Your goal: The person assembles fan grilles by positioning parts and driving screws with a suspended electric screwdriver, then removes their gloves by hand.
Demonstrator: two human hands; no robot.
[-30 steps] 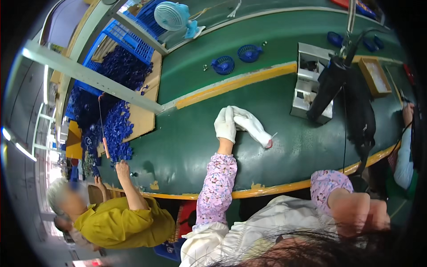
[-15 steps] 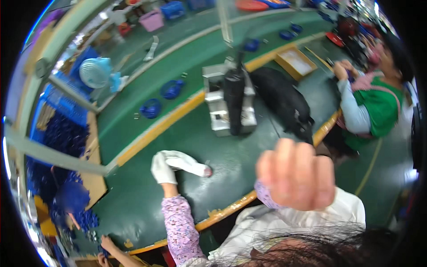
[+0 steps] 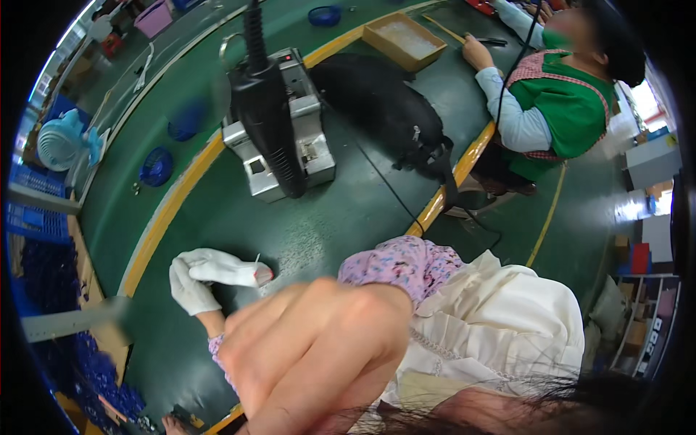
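Observation:
My left hand [image 3: 206, 277], in a white glove with a bare fingertip, rests low over the green table [image 3: 196, 362]. Its fingers are bent and pressed together, and a thin pale sliver stands up by the fingertip; what they hold I cannot make out. Large and close in front is my bare right hand [image 3: 319, 341], raised with its fingers curled into a fist. Its palm side is hidden, so anything inside does not show. Beyond the hands stands a silver metal device [image 3: 308, 138] with openings, and a black ribbed tool [image 3: 272, 127] on a coiled cord hangs in front of it.
A black bag [image 3: 384, 109] lies right of the device, with a cardboard box [image 3: 406, 41] of clear pieces behind it. A co-worker [image 3: 551, 109] in green sits at right. Blue baskets [image 3: 156, 167] stand beyond the yellow edge. Dark blue parts [image 3: 54, 290] fill the left side.
The whole view has swung, so the table things appear further left. My right fist has come leftward and lower in the picture, close to the camera. My left hand keeps nearly the same pose.

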